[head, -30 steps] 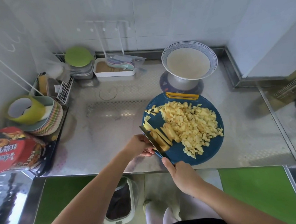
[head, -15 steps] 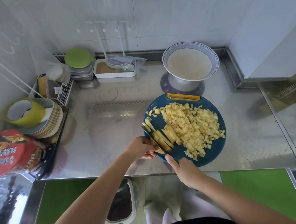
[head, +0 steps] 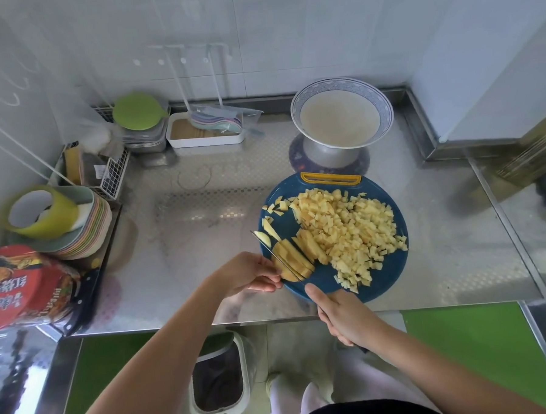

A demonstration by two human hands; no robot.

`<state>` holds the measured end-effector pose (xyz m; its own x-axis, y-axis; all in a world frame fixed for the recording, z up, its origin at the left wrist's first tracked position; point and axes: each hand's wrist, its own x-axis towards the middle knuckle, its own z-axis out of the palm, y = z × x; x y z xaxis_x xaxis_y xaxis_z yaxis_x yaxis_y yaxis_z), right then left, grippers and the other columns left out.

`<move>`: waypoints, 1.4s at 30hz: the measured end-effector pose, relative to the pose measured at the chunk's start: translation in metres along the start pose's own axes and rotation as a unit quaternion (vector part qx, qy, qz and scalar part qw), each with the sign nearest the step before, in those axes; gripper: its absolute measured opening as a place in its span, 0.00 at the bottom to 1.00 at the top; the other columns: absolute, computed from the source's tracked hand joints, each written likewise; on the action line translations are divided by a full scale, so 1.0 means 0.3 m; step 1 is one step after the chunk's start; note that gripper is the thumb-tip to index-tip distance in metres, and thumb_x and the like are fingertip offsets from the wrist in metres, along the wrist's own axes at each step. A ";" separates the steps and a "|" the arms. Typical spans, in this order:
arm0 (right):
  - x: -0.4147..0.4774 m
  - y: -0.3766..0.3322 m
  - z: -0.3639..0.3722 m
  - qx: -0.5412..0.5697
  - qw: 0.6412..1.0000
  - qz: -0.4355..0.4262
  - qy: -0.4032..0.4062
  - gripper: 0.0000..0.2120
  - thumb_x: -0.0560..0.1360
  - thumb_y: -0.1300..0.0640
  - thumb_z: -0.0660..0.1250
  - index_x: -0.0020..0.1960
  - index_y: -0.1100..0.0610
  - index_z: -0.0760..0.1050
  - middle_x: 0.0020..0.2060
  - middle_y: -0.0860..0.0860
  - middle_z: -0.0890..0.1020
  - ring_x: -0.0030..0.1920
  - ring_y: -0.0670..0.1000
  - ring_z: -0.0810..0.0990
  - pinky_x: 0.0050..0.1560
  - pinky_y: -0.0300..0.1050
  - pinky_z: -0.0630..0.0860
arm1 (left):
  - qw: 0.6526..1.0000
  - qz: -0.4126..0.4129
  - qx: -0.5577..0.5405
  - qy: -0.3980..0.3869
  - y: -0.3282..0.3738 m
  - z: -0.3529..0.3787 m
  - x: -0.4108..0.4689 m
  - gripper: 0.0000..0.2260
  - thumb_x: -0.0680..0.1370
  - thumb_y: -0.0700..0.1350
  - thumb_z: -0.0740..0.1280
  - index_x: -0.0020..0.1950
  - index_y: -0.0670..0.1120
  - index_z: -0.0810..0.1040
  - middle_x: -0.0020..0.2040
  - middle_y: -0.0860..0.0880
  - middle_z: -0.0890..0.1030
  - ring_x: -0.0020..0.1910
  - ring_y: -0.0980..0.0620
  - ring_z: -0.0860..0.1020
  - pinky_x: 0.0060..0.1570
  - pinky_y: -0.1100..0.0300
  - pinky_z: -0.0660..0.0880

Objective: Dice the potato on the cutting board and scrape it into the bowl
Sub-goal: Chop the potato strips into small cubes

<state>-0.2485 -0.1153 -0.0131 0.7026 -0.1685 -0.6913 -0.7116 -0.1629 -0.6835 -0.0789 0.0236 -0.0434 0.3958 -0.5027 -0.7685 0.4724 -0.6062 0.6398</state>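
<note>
"Head view: where's the potato?"

"All on the blue cutting board. Diced potato is heaped over its middle and right. The potato slices lie at the near-left edge, under the knife."

"Who holds what?"

"The right hand is wrapped round the handle, forefinger pointing along the blade. The left hand pinches the near end of the slices, fingertips curled just beside the blade."

"How should the cut go?"

"I'd tuck those fingertips back, press the slices together, and cut across them evenly so the cubes match the heap. The board sits near the front edge of the counter, so push straight down."

"Counts?"

"Two hands, one knife, one board. One bowl stands behind the board, with no potato visible in it. There look to be four or five slices, though they're hard to separate. The dice are too many to count."
</note>
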 end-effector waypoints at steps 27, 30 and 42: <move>0.045 0.018 0.049 -0.172 0.983 0.056 0.027 0.32 0.79 0.32 0.46 0.32 0.57 0.61 0.25 0.51 0.64 0.20 0.46 0.63 0.24 0.39 0.61 | 0.997 0.010 0.073 -0.009 0.020 -0.005 0.016 0.03 0.75 0.35 0.70 0.43 0.37 0.83 0.42 0.40 0.84 0.45 0.44 0.84 0.52 0.55 0.80; 0.060 0.030 0.051 -0.177 0.982 0.053 0.036 0.31 0.80 0.33 0.47 0.33 0.57 0.63 0.26 0.50 0.66 0.25 0.47 0.64 0.26 0.37 0.60 | 0.997 0.002 0.072 -0.012 0.020 -0.005 0.019 0.04 0.75 0.36 0.69 0.41 0.38 0.83 0.42 0.41 0.85 0.44 0.45 0.84 0.52 0.55 0.80; 0.089 0.063 0.015 0.002 0.996 0.083 0.017 0.30 0.77 0.32 0.56 0.35 0.58 0.69 0.19 0.47 0.68 0.18 0.46 0.65 0.23 0.39 0.63 | 0.998 -0.001 0.062 -0.011 0.019 -0.003 0.020 0.05 0.75 0.36 0.69 0.42 0.36 0.83 0.43 0.39 0.84 0.45 0.43 0.83 0.53 0.54 0.80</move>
<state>-0.2433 -0.1186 -0.0454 0.5744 -0.2249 -0.7871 -0.8181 -0.1264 -0.5610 -0.0730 0.0175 -0.0444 0.3766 -0.5142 -0.7705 0.3723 -0.6776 0.6342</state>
